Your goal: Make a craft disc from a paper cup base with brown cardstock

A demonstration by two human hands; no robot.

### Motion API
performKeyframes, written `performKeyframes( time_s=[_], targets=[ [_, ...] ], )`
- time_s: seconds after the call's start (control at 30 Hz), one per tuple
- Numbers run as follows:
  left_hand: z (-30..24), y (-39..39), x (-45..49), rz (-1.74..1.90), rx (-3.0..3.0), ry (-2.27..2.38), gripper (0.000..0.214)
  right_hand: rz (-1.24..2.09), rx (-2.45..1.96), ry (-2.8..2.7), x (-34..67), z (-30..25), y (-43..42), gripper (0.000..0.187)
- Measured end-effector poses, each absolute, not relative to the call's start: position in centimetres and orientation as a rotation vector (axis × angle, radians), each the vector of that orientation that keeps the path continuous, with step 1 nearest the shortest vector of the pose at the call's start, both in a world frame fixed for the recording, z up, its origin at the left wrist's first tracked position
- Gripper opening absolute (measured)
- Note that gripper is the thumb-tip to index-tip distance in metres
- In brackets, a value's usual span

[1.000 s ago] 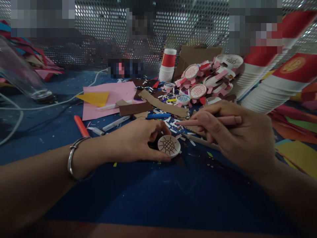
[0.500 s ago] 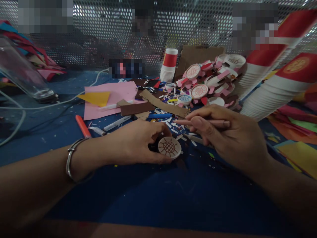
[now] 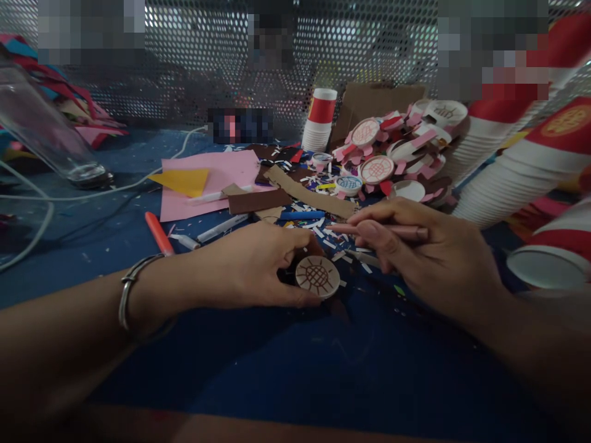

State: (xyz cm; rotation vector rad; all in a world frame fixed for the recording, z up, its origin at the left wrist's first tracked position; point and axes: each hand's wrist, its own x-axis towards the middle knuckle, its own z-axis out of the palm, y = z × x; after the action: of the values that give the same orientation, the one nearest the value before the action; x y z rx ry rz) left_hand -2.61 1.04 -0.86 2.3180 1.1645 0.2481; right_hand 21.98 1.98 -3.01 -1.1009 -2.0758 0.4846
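My left hand (image 3: pixel 272 264) grips a small upturned paper cup base (image 3: pixel 317 277) between thumb and fingers, low over the table. Its round white face carries a brown grid with short lines radiating from it. The side of the cup base is mostly hidden by my fingers. My right hand (image 3: pixel 415 252) is closed around a brownish-pink marker (image 3: pixel 397 231), held like a pen. The marker's tip points left, above and apart from the cup base. Scattered paper clippings (image 3: pixel 323 237) and a blue marker (image 3: pixel 302 215) lie just beyond the hands.
Decorated cup pieces with pink paper tabs (image 3: pixel 376 169) are heaped at back right. Tall stacks of red and white paper cups (image 3: pixel 512 163) lean beside them. Pink paper (image 3: pixel 231 169), a red marker (image 3: pixel 157 232), a white cable (image 3: pixel 138 183) and a clear glass (image 3: pixel 69 147) occupy the left.
More red and white cups have come into view at the right edge, over the coloured paper. The scene has shifted slightly to the right. Both hands keep nearly the same pose and hold.
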Motion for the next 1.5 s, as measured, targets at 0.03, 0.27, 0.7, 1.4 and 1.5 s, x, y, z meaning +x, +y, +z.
performKeyframes(
  time_s=[0.03,0.27,0.7,1.4,1.5],
  targets=[
    [-1.0,1.1,-2.7,0.260,2.311,1.159,0.042,0.481,-1.104,-2.079,22.0,-3.0,2.0,0.027],
    [-0.9,1.0,-2.8,0.294,2.345,1.103,0.037,0.420,-1.110,-2.172,22.1,-2.9,2.3,0.021],
    [-0.5,1.1,-3.3,0.268,2.378,1.122,0.038,0.375,-0.965,-2.448,22.0,-3.4,2.2,0.026],
    [-0.1,0.0,-2.8,0.451,2.588,1.190,0.052,0.917,-1.052,-2.189,21.3,-2.1,1.2,0.021],
    [-0.3,0.1,-2.8,0.564,2.414,1.238,0.071,0.960,-1.066,-2.096,21.3,-2.0,1.2,0.023]
  ],
)
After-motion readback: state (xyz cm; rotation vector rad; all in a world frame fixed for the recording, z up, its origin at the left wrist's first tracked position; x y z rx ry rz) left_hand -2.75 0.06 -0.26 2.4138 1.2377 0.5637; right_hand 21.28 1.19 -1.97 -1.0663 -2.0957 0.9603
